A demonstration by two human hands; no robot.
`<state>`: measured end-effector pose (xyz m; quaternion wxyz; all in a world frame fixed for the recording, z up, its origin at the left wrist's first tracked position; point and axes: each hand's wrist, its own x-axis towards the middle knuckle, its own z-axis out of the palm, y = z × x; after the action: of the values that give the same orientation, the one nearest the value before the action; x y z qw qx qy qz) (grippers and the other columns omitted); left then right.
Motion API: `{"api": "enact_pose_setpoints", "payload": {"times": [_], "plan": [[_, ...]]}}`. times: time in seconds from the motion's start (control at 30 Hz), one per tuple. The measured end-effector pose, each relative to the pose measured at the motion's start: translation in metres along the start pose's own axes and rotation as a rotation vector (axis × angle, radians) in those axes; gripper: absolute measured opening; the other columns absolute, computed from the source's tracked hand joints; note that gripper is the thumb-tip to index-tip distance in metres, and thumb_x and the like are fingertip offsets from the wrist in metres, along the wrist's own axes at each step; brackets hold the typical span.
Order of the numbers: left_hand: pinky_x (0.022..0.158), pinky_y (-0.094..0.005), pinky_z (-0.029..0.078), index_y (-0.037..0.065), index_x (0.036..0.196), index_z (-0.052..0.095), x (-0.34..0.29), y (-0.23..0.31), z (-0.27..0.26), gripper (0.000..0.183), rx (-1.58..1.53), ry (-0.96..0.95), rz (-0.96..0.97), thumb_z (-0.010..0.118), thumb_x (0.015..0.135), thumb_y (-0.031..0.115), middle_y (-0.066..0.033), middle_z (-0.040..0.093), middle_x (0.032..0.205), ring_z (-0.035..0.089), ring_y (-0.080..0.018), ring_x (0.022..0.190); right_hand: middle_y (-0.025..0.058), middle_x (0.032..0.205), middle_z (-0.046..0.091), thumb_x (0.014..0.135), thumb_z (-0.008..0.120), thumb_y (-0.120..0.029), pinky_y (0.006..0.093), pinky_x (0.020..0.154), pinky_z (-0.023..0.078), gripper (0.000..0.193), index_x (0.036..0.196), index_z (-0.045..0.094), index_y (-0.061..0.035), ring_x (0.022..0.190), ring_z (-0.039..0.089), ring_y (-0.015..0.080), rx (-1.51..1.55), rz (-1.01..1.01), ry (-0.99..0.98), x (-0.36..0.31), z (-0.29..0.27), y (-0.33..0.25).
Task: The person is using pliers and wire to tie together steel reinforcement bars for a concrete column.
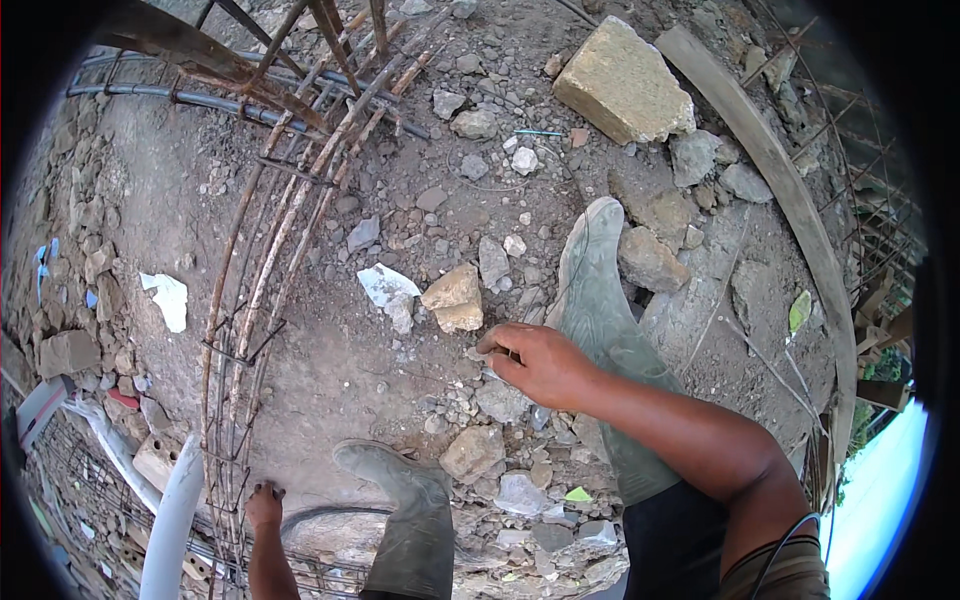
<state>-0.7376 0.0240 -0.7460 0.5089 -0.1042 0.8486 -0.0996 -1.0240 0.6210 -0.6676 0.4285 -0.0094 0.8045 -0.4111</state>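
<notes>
My right hand [542, 364] reaches across the middle of the view, low over the rubble in front of my right boot. Its fingers are loosely curled, with a gap between thumb and forefinger and nothing visible in it. Just beyond the fingertips lies a tan broken stone [455, 297]. At the lower left, my left hand [265, 504] is close beside a rusty rebar cage [252, 290], its fingers bent together. A small dark spot shows at those fingertips; what it is cannot be made out. Whether this hand touches the bars is unclear.
My green rubber boots [600, 270] stand among loose stones. A large yellowish block [628, 82] and a curved-looking plank [770, 160] lie ahead to the right. Blue-grey pipes [180, 98] cross at the upper left. White pipes [172, 525] lie at the lower left.
</notes>
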Motion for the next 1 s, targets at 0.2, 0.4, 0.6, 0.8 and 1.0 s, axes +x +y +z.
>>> {"api": "enact_pose_setpoints", "payload": {"times": [0.2, 0.4, 0.6, 0.8, 1.0], "plan": [[0.056, -0.0423, 0.052, 0.006, 0.091, 0.06, -0.08, 0.114, -0.173, 0.016, -0.396, 0.269, 0.592, 0.067, 0.077, 0.009, -0.0132, 0.067, 0.084, 0.064, -0.0355, 0.066, 0.0214, 0.107, 0.065, 0.09, 0.057, -0.034, 0.0474, 0.089, 0.049, 0.037, 0.111, 0.064, -0.0037, 0.102, 0.062, 0.0392, 0.03, 0.034, -0.288, -0.01, 0.029, -0.042], [0.059, -0.0301, 0.057, 0.004, 0.086, 0.042, -0.191, 0.244, -0.354, 0.026, -0.907, 0.505, 0.824, 0.068, 0.083, 0.0, -0.0161, 0.061, 0.097, 0.071, -0.0224, 0.075, 0.0265, 0.144, 0.041, 0.09, 0.051, -0.067, 0.0491, 0.101, 0.043, 0.088, 0.151, 0.028, -0.008, 0.132, 0.044, 0.0382, 0.935, 0.494, -0.164, -0.035, 0.003, -0.073], [0.062, -0.0334, 0.059, 0.005, 0.09, 0.043, -0.219, 0.373, -0.421, 0.034, -0.917, 0.614, 1.021, 0.073, 0.077, -0.006, -0.0186, 0.059, 0.109, 0.072, -0.028, 0.08, 0.0136, 0.129, 0.051, 0.091, 0.044, -0.071, 0.0542, 0.094, 0.045, 0.08, 0.144, 0.034, -0.0123, 0.12, 0.052, 0.0288, 1.899, 0.351, -0.041, -0.058, -0.144, -0.108], [0.07, -0.0381, 0.057, 0.006, 0.091, 0.05, -0.215, 0.44, -0.508, 0.031, -0.736, 0.37, 1.22, 0.076, 0.076, 0.007, -0.0164, 0.062, 0.113, 0.069, -0.0288, 0.082, 0.0059, 0.105, 0.056, 0.095, 0.058, -0.05, 0.039, 0.073, 0.048, 0.051, 0.124, 0.053, -0.009, 0.087, 0.06, 0.025, 1.648, 0.685, -0.059, -0.062, -0.187, -0.069], [0.104, -0.0396, 0.038, 0.001, 0.123, 0.054, -0.198, 0.456, -0.551, 0.05, -1.369, 0.175, 0.563, 0.058, 0.094, 0.042, -0.0158, 0.056, 0.129, 0.053, -0.0259, 0.12, 0.0145, 0.079, 0.062, 0.093, 0.056, -0.023, 0.0407, 0.069, 0.047, 0.023, 0.105, 0.061, -0.0044, 0.074, 0.061, 0.0283, 0.576, 0.457, -0.14, -0.079, -0.23, -0.074]]}}
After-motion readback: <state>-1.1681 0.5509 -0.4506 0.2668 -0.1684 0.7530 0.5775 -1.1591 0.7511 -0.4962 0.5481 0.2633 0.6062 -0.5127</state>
